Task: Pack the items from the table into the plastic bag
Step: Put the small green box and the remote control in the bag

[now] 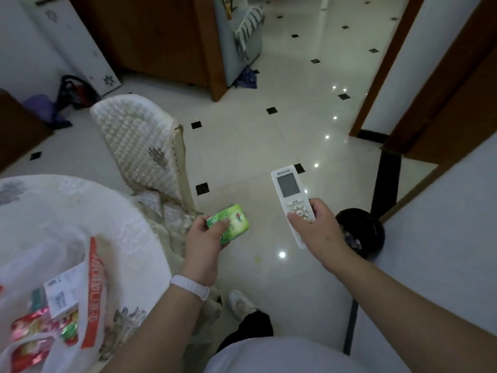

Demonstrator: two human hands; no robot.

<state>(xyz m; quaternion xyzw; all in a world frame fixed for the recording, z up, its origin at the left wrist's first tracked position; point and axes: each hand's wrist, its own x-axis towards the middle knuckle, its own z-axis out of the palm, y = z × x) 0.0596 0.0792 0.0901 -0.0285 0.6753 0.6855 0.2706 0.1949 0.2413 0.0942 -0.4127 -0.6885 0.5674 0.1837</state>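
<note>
While both hands hang out over the floor, each is closed round 1 item. The left hand pinches a green packet between thumb and fingers. The right hand wraps the lower half of a white remote, thumb on its buttons, with the screen end sticking out free. A white wristband sits on the left wrist.

Both items are in the air, well apart from the plastic bag. It lies slumped on the table at the lower left, its mouth partly open, with bright wrappers and a small box inside. A padded chair stands beside the table. A black bin sits on the floor, near the right hand in this view.

The likely risks come from having 2 full hands. Neither is free to hold the limp bag mouth open, so an item could catch the rim and slide off the table. The remote, gripped only at its low end, could tip out and drop, perhaps into the bin. The thumb may also press a button.
</note>
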